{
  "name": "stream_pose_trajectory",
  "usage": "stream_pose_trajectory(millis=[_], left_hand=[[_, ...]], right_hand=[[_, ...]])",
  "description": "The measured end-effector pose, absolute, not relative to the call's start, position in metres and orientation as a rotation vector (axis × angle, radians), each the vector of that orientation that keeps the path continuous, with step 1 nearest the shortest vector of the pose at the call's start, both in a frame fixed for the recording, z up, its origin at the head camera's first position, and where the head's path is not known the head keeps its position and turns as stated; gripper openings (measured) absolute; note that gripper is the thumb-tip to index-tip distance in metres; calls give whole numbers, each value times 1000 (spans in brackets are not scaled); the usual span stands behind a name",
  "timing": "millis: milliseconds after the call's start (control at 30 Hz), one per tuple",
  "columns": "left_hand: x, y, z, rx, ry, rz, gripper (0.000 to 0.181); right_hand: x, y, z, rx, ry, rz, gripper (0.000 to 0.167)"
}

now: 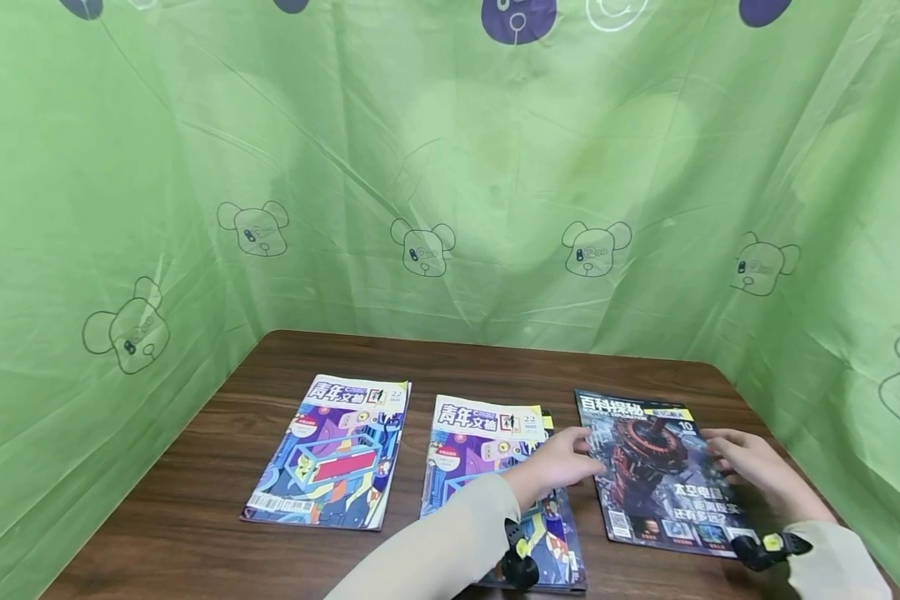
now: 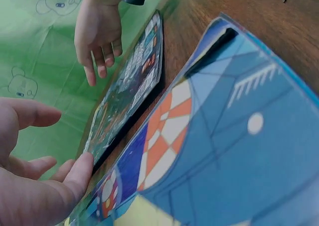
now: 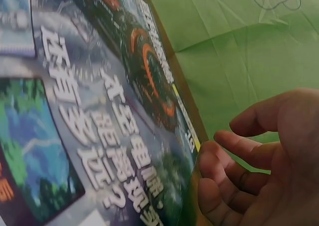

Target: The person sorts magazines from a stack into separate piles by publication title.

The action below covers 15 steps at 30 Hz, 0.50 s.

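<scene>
A dark magazine [image 1: 648,479] with a red and black machine on its cover lies at the right of the table. My left hand [image 1: 558,460] is at its left edge with fingers loosely bent, over part of a purple and blue magazine [image 1: 457,467]. My right hand [image 1: 761,471] is beside the dark magazine's right edge, fingers slightly bent. In the right wrist view, the fingertips [image 3: 212,153] come close to the magazine's edge; contact is unclear. Neither hand grips anything. The left forearm hides part of the middle magazine.
Another purple and blue magazine [image 1: 330,458] lies at the left of the brown wooden table [image 1: 195,492]. Under the middle magazine, dark edges of a further magazine [image 1: 570,542] stick out. A green curtain [image 1: 495,167] with bear drawings hangs behind and at both sides.
</scene>
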<state>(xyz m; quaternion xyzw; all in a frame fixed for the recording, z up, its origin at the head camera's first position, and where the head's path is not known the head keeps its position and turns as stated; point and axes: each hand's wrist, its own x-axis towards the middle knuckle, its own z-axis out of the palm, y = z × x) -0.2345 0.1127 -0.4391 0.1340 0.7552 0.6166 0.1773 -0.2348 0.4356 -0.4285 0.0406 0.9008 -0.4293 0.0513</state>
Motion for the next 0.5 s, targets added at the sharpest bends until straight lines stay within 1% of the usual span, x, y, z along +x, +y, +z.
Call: stream_pose_trajectory(millis=[300, 500], left_hand=[[-239, 96, -434, 423, 2187, 1685, 57], [-243, 82, -431, 459, 2212, 1654, 59]], right_hand=[[-235, 415, -428, 35, 2663, -1404, 52], [-236, 401, -424, -14, 2614, -1431, 53]])
